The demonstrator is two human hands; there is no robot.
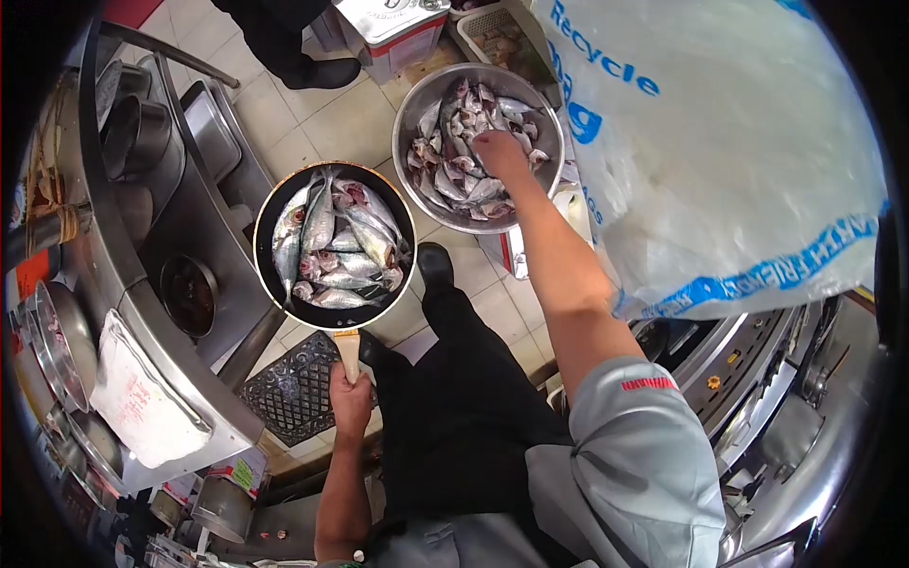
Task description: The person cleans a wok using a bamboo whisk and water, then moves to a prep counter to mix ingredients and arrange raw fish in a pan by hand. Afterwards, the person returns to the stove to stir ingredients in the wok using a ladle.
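Note:
My left hand [350, 399] is closed around the pale handle of a black frying pan [266, 220]. Several whole silvery fish [343, 254] fill the pan, which I hold up over the floor. To the right of the pan is a large steel bowl [404, 142] heaped with cut fish pieces [456, 180]. Inside that bowl, my right hand [497, 151] rests on the pieces with its fingers curled down. Its fingertips are turned away, so what they grip, if anything, is hidden.
Steel shelving [218, 369] with pans stands at left, a folded white cloth [147, 398] on it. A large printed plastic bag [729, 161] fills the upper right, above a stove [729, 369]. A black mat [294, 388] lies on the tiles. Another person's leg [294, 47] is at top.

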